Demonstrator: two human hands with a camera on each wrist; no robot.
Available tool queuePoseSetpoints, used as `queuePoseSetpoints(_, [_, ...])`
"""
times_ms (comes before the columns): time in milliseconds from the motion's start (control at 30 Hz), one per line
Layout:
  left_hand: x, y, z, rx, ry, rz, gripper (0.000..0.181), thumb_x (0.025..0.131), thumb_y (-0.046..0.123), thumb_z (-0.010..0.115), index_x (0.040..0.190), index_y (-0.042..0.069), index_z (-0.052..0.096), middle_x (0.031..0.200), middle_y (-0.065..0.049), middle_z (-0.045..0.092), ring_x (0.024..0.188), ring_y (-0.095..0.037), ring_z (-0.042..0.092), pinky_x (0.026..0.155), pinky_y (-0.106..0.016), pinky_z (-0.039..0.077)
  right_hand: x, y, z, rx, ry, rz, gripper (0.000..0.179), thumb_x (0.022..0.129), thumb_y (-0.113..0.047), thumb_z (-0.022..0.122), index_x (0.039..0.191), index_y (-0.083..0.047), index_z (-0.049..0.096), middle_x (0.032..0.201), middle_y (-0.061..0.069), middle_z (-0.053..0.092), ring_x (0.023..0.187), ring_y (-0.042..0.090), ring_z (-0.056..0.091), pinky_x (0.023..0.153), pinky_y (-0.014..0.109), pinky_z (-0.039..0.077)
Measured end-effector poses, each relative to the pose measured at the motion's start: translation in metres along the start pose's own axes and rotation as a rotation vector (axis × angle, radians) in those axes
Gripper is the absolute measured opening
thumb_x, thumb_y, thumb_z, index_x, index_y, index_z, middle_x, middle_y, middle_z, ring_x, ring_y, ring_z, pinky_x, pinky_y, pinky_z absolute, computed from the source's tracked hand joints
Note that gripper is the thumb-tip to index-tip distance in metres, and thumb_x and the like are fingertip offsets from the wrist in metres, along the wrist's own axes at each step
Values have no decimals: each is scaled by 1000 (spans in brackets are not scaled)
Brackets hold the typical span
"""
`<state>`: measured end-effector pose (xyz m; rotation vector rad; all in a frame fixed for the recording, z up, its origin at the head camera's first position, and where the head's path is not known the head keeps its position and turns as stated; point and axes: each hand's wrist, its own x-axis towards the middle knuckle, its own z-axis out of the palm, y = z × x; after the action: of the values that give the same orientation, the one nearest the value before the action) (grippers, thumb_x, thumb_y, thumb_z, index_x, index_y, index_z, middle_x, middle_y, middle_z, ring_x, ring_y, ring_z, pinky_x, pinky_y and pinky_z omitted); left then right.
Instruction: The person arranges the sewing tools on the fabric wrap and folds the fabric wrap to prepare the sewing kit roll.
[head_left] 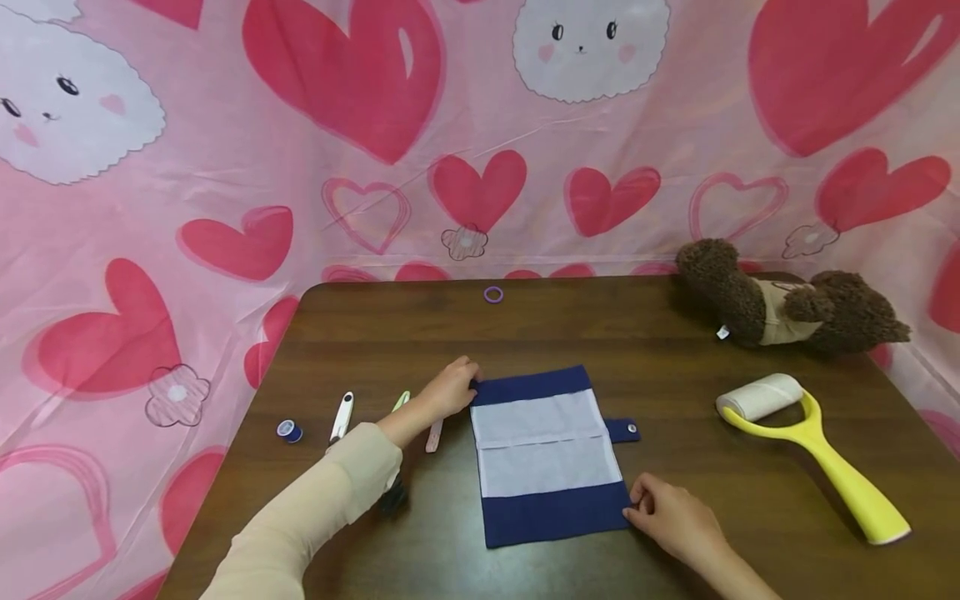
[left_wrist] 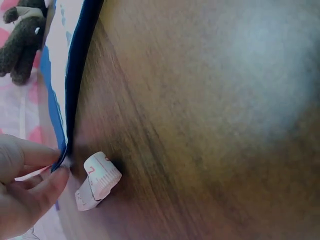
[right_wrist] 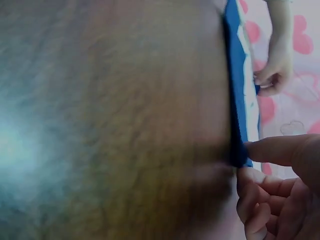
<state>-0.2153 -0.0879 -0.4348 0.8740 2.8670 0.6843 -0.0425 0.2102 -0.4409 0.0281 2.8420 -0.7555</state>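
A navy fabric piece (head_left: 536, 517) with a pale grey-white middle lies spread on the wooden table, and a snap tab (head_left: 622, 430) sticks out on its right side. My left hand (head_left: 452, 389) pinches its far left corner between thumb and fingers; the left wrist view shows the navy edge (left_wrist: 75, 90) in that pinch. At the near right corner, my right hand (head_left: 675, 517) pinches the fabric, also seen in the right wrist view at the navy edge (right_wrist: 237, 100). A rolled measuring tape (left_wrist: 102, 175) lies just beside my left hand.
Left of the fabric are a blue thread spool (head_left: 288, 431), a white-handled tool (head_left: 342, 415) and a green-handled item (head_left: 402, 401), partly behind my left arm. A yellow lint roller (head_left: 832, 462) and a brown teddy bear (head_left: 738, 304) lie right. A purple ring (head_left: 492, 294) sits far back.
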Motion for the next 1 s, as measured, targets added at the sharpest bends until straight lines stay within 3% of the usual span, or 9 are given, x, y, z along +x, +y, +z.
queuePoseSetpoints(333, [4,-6,2,11,-6,44,18,73,-6,64,90,-1,64,90,-11,59,90,-26,57,80,-36,45,-1,-6,1,-161,-2,-74,26,70,-23,73,69,-19,47,55,-8,41,49,10,39,43,29,29])
queuePoseSetpoints(500, [1,-10,0,1,20,6,17,76,0,64,94,2,65,92,-10,59,89,-24,57,79,-36,46,11,-10,-15,-207,-28,-94,25,75,-29,68,65,-21,47,55,-7,43,51,11,40,44,30,30])
queuePoseSetpoints(600, [-9,-13,-5,10,42,-49,16,77,4,65,93,4,65,90,-9,59,85,-22,57,76,-35,46,28,-13,-28,-185,-36,-95,17,78,-28,65,69,-20,52,57,-6,46,53,12,43,45,31,31])
queuePoseSetpoints(767, [-31,-15,-14,37,12,-124,12,78,6,65,90,5,65,88,-8,58,82,-22,58,73,-35,47,61,-14,-50,-110,-57,-147,11,82,-24,61,83,-13,61,68,-4,56,59,13,48,50,31,36])
queuePoseSetpoints(900, [-48,-15,-18,57,-18,-140,12,78,8,65,90,5,65,87,-7,59,81,-22,58,72,-36,47,89,-14,-56,-19,-69,-214,12,83,-18,60,89,-7,62,77,1,60,66,14,53,56,32,43])
queuePoseSetpoints(1000, [-59,-15,-20,57,-39,-138,15,78,9,65,93,4,65,87,-7,60,82,-21,58,73,-37,47,107,-16,-55,-44,-44,-260,14,83,-16,60,92,-5,62,81,6,61,71,19,56,62,37,45])
